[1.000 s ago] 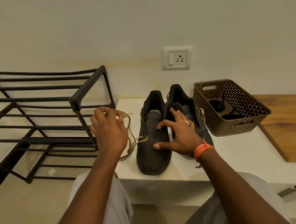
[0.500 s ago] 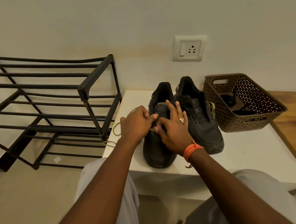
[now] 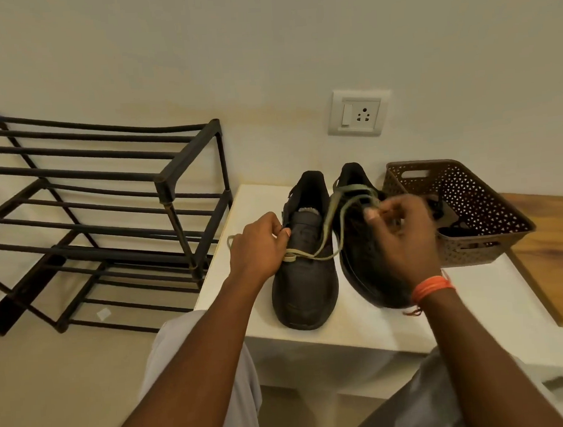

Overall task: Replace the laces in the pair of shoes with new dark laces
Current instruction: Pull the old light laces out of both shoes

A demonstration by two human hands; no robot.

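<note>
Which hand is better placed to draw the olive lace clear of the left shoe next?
Probably the right hand: it pinches the olive lace raised over the right shoe, with room to pull. The left hand grips the lace low beside the left shoe.

One head-worn wide-angle view looks forward and down, close over the white ledge [image 3: 393, 325] by the wall.

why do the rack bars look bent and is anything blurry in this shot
Head view: the wide-angle lens bows the shoe rack bars near the left edge; the right hand is slightly motion-blurred, while the left hand and the olive lace read sharper; lighting is dim, warm and even, no glare, with soft shadows under both shoes.
</note>
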